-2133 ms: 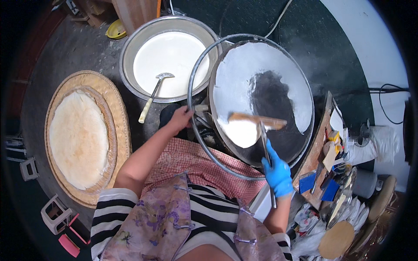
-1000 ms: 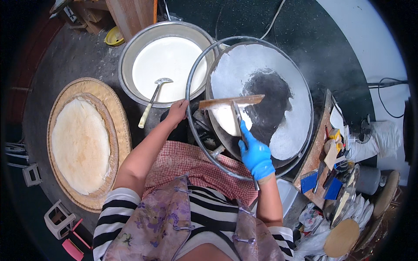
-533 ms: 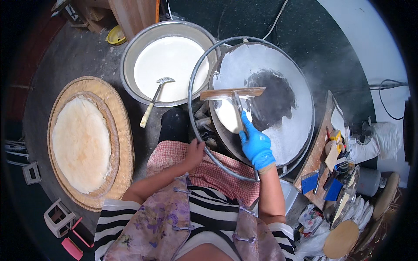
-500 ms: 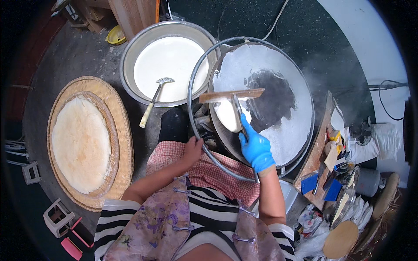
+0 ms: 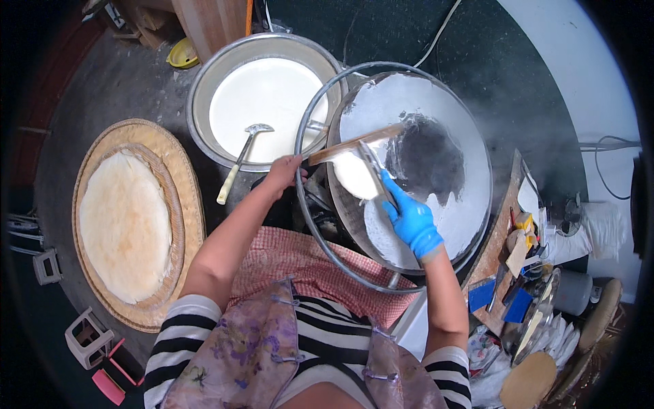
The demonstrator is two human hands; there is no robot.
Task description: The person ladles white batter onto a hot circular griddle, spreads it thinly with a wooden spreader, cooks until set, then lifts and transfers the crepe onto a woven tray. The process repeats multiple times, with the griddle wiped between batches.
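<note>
A round dark griddle (image 5: 431,162) stands before me, ringed by a metal tube hoop (image 5: 306,215). Thin pale batter (image 5: 392,95) coats its outer part around a dark bare middle, and a thicker white pool (image 5: 354,176) lies near its left edge. My right hand (image 5: 412,219), in a blue glove, is closed round the handle of a wooden batter spreader (image 5: 347,145), whose blade slants across the griddle's left side beside the pool. The bare fingers of my left hand (image 5: 283,174) curl over the hoop's left side.
Behind left, a metal basin (image 5: 199,102) of white batter holds a ladle (image 5: 238,167). At left, a flat pancake stack (image 5: 126,225) lies on a woven tray (image 5: 194,273). A cluttered board (image 5: 487,262) with tools and bags is at right. Steam rises beyond the griddle.
My left hand has moved away from me along with the hoop, which has turned clockwise. The spreader's blade is more slanted, and my right hand has shifted slightly right.
</note>
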